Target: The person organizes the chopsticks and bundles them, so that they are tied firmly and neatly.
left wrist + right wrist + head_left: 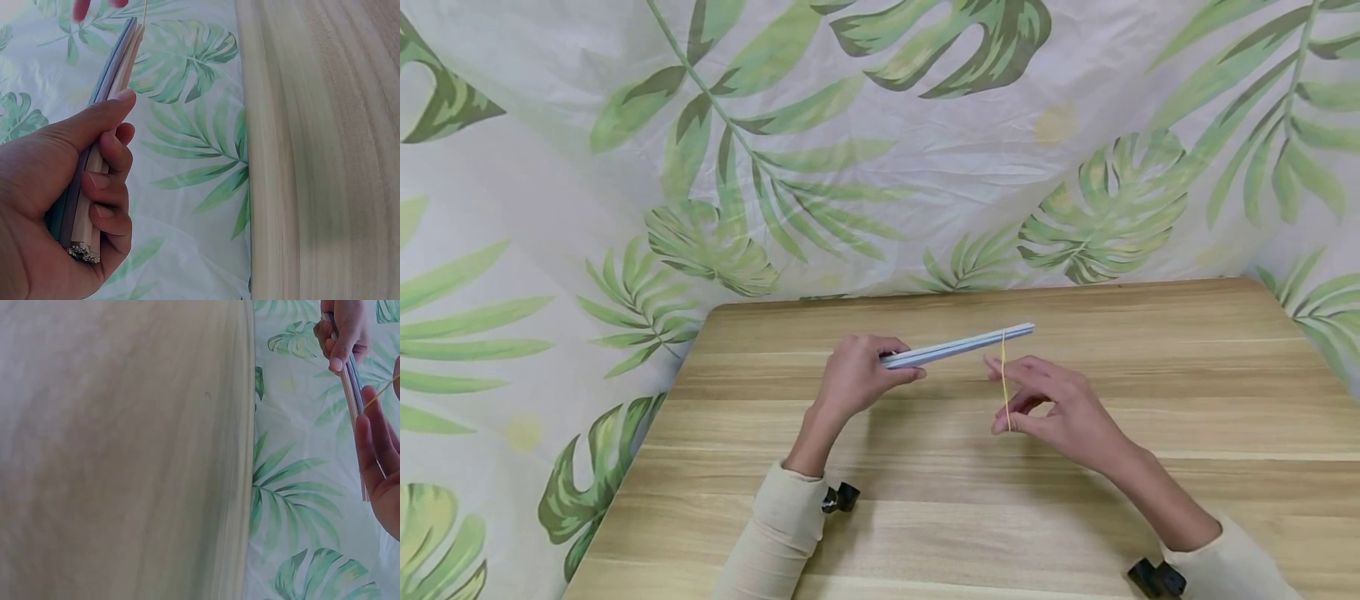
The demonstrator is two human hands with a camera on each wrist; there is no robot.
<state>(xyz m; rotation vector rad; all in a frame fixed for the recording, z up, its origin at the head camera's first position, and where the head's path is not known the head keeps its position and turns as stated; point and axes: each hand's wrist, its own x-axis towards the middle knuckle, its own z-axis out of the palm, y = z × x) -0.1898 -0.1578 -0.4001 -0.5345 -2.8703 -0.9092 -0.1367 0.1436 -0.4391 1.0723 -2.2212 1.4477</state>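
My left hand (pixel 856 379) grips one end of a bundle of long thin sticks (pixel 958 345). In the left wrist view, the sticks (pixel 117 72) are teal, purple and pale beige, with thumb and fingers wrapped round their lower part. A thin yellow rubber band (pixel 1004 379) runs over the bundle near its far end and is stretched down toward me. My right hand (pixel 1063 404) pinches the band's lower end at the thumb, its index finger close to the band. From the right wrist, the taut band (pixel 379 396) shows beside the sticks (pixel 351 390).
Both hands are above a wood-grain table (pixel 940 533). Behind it hangs a pale cloth (pixel 970 175) printed with green leaves. Small black devices sit at the left cuff (pixel 841 497) and the right cuff (pixel 1157 577).
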